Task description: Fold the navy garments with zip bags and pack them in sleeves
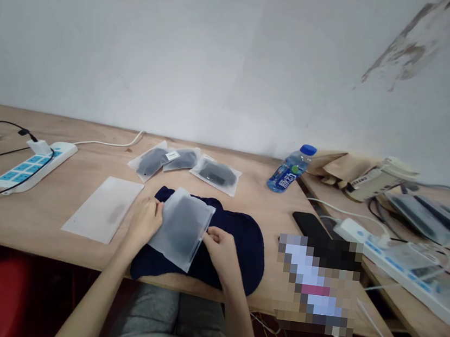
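A frosted zip pouch with something dark inside lies on a pile of dark navy fabric at the table's near edge. My left hand grips the pouch's left edge, fingers curled. My right hand pinches the pouch's right edge at the zip strip. Both forearms reach in from below.
An empty frosted pouch lies to the left. Three filled pouches sit further back. A white and blue power strip is at the left, a water bottle and black phone at the right, cables and another strip beyond.
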{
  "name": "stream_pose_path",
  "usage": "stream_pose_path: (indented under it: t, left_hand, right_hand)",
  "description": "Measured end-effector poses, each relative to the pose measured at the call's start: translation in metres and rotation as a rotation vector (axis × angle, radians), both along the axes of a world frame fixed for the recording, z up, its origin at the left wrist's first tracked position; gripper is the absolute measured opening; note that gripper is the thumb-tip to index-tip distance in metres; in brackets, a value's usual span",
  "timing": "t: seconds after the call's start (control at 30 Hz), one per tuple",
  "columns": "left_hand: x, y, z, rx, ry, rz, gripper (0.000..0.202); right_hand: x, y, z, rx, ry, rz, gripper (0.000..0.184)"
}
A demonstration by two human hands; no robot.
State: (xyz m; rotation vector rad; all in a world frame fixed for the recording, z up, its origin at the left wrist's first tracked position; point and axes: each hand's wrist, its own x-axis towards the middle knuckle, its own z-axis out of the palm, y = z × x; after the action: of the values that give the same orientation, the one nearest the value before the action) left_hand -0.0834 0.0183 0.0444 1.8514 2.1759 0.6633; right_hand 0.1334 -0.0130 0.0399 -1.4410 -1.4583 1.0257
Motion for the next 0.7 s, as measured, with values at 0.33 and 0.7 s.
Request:
stream_pose_path:
  t: [0.33, 0.7]
  left_hand:
    - [-0.135, -0.017, 0.000, 0.052, 0.136, 0.471, 0.032]
    - [-0.095, -0.048, -0.003, 0.264, 0.143, 0.381, 0.034]
  right_hand:
    - [0.042, -0.001, -0.002, 0.075, -0.186, -0.160, 0.035]
    - [0.047, -0.027, 0.000, 0.098, -0.398, -0.198, 0.037]
